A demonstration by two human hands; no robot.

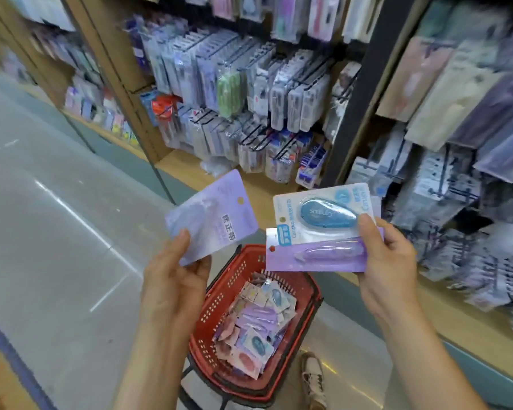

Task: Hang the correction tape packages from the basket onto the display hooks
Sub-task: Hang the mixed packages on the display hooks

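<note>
— Left hand?
— Left hand (172,279): thumb on the front, fingers curled behind, pinching a lilac package (211,217) by its lower corner. Card tilted, hang hole toward the upper right.
— Right?
— Right hand (388,261) grips two at once, fanned. White-and-blue package (323,214) on top, holding a blue teardrop-shaped dispenser. Purple package (317,255) beneath and overlapping, with a long lilac dispenser. Thumb pressed on the blue card's edge.
— Basket?
— Red basket (216,309) low down, below and between the hands. Loose heap of packages (258,321) inside: pink, purple, blue.
— Hooks?
— Black display hooks (253,137) on the wooden shelving ahead, crowded with hanging stock, blurred. The three held cards are well apart from them. Patterned shoe (313,377) just right of the basket
</note>
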